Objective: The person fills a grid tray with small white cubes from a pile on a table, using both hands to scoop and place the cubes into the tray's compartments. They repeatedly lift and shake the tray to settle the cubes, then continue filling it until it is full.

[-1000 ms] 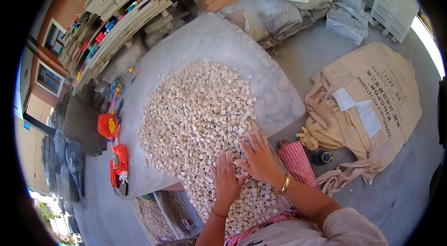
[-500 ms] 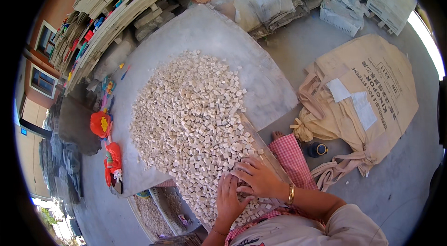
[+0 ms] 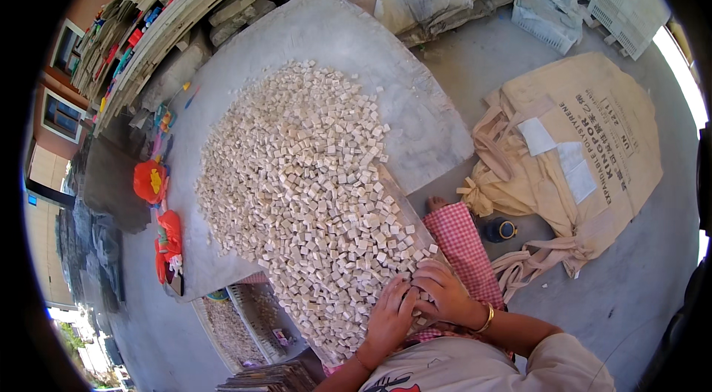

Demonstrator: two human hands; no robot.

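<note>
A wide heap of small whitish cubes [image 3: 319, 162] covers a wooden board [image 3: 404, 203] and part of the grey sheet [image 3: 423, 129] beyond it. At the heap's near right edge, by my lap, my left hand [image 3: 389, 312] and my right hand [image 3: 445, 294] meet with curled fingers. The fingertips are drawn together over the board's near end. What they hold between them is hidden by the fingers and too small to make out. Loose cubes lie against the left hand's outer side and just beyond the right hand's knuckles.
Left of the board, a white bin [image 3: 248, 321] holds more cubes. Red plastic toys [image 3: 150, 182] lie along the sheet's left edge. To the right are a dark round container [image 3: 499, 229] and a large beige sack [image 3: 593, 125]. White crates [image 3: 549, 17] and stacked boards [image 3: 174, 28] stand behind.
Both hands have drawn right and closer to my lap, off the cubes they lay spread over. Their fingers have curled together. The whole view has shifted slightly.
</note>
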